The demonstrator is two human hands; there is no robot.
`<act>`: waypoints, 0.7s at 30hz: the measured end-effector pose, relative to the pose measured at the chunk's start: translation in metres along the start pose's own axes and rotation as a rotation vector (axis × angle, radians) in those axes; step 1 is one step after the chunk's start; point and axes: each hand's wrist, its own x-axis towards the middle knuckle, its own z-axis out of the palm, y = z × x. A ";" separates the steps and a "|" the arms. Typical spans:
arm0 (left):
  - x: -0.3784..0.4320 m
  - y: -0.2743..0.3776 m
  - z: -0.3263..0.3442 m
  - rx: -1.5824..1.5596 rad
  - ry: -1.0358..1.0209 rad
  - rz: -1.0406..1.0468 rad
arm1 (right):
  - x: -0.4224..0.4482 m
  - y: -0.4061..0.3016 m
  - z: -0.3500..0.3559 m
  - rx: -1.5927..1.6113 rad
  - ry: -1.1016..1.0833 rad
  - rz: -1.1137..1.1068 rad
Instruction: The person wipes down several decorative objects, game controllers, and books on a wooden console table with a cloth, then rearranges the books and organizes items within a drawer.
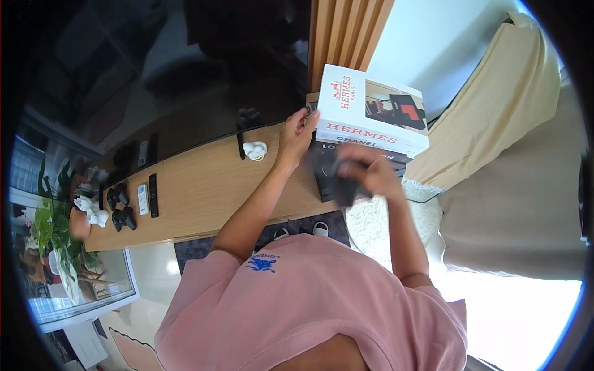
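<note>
A stack of thick books stands at the right end of a wooden TV cabinet (209,176). On top lies a white book (355,113) with orange lettering and a photo on its cover; darker books (323,160) sit beneath. My left hand (297,137) rests against the left edge of the top white book, fingers partly hidden behind it. In front of the dark spines, my right hand (373,171) grips a dark cloth (347,192). Both the hand and the cloth are blurred, and the cloth covers part of the lower books.
A large TV (209,69) stands along the cabinet's back. A white figurine (255,150), remotes (143,199), game controllers (123,219) and a sculpture (91,211) rest on the cabinet. A white fluffy pouf (394,222) and a beige curtain (501,195) are at right.
</note>
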 end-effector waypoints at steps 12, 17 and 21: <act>0.005 0.005 0.035 -0.159 -0.064 0.022 | 0.055 0.088 -0.105 -1.337 0.714 0.006; 0.005 0.008 0.038 0.080 -0.027 0.140 | -0.015 0.086 -0.153 -0.982 0.866 0.288; -0.014 0.050 0.072 -0.008 0.009 0.372 | -0.033 0.081 -0.162 0.044 0.936 0.349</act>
